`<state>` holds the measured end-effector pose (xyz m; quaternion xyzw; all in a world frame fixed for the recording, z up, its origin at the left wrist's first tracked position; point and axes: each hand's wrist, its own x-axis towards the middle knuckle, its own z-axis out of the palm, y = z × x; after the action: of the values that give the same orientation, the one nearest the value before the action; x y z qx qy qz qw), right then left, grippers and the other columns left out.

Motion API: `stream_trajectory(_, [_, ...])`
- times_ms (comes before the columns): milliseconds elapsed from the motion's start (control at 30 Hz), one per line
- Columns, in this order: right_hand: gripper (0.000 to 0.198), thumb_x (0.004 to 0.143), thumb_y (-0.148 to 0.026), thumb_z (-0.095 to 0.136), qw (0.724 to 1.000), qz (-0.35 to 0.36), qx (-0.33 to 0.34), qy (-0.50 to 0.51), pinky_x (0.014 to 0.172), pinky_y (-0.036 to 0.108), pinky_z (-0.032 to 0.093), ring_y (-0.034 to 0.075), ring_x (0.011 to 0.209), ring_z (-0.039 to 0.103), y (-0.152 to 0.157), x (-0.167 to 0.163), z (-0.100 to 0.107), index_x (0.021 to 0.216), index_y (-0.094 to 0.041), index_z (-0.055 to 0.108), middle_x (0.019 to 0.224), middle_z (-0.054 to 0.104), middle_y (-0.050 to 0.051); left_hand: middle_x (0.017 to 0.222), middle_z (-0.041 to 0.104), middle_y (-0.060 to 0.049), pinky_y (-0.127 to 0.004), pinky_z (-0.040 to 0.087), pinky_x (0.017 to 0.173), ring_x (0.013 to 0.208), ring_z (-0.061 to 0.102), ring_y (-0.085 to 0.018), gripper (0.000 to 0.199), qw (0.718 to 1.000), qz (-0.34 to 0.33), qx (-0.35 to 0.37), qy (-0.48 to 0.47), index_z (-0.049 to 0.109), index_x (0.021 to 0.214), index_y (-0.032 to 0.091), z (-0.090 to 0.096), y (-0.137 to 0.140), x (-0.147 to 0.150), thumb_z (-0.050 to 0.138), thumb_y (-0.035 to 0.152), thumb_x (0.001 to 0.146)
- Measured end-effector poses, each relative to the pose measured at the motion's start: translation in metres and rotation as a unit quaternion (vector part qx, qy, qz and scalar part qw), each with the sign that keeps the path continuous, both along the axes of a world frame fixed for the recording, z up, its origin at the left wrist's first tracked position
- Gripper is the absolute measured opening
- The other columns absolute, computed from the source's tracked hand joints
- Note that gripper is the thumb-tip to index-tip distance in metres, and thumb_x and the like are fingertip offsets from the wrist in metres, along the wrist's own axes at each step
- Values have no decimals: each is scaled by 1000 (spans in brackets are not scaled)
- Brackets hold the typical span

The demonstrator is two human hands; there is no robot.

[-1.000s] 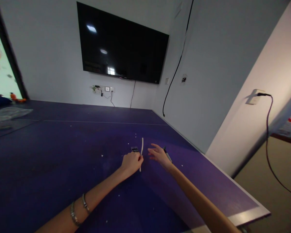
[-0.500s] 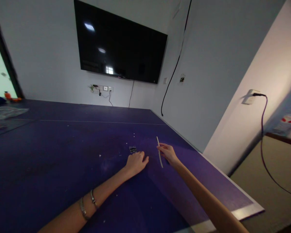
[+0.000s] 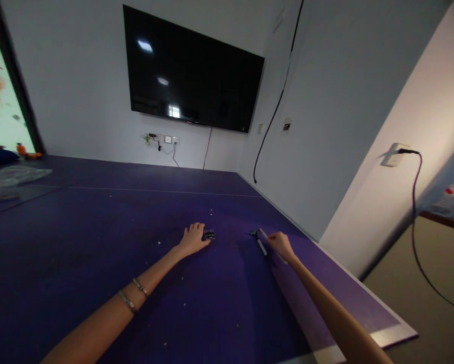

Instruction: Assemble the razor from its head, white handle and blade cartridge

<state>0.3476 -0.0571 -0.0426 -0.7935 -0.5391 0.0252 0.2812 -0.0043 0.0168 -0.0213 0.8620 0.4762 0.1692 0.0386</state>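
My left hand reaches over the purple surface with its fingers apart. Its thumb and fingertips lie at the left edge of a small dark item with pale markings, and I cannot tell whether they touch it. My right hand is closed on a thin pale stick, which slants past the fingers and shows again below the hand. Just left of that hand lies a razor-like tool with a dark head and a grey handle.
The purple tabletop carries scattered white specks. Crumpled clear plastic lies at the far left, near an orange object. A black cable hangs down the wall by the television. The table's right edge runs beside my right arm.
My left hand has moved left to the small dark item and spread its fingers. My right hand has shifted right with the stick, now tilted more. The razor-like tool has come into view.
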Motion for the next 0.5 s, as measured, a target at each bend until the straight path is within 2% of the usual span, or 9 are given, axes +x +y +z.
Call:
stream_trajectory(133, [23,70,-24,53,999,-11,-33,-27,56,22,39,22,74,65,3,0,-5,79,-14,72,76,70,10,132,40,-18,-49,25,100,123,35,-31,58,1000,-16,-11,17,38,125,12,-9,3,3,49,41,76])
stream_trajectory(300, [23,71,-24,54,998,-13,-47,-29,58,22,40,22,76,65,3,-3,-4,80,-14,72,80,70,12,134,40,-17,-48,23,102,128,31,-29,57,999,-38,-18,27,34,128,13,-14,7,7,46,37,78])
stream_trajectory(500, [23,73,-28,56,998,-12,-61,-25,58,20,40,20,77,65,-1,-7,1,82,-15,72,81,70,10,127,47,-19,-47,27,100,122,39,-29,56,998,-54,-9,11,31,129,10,-21,12,9,43,33,79])
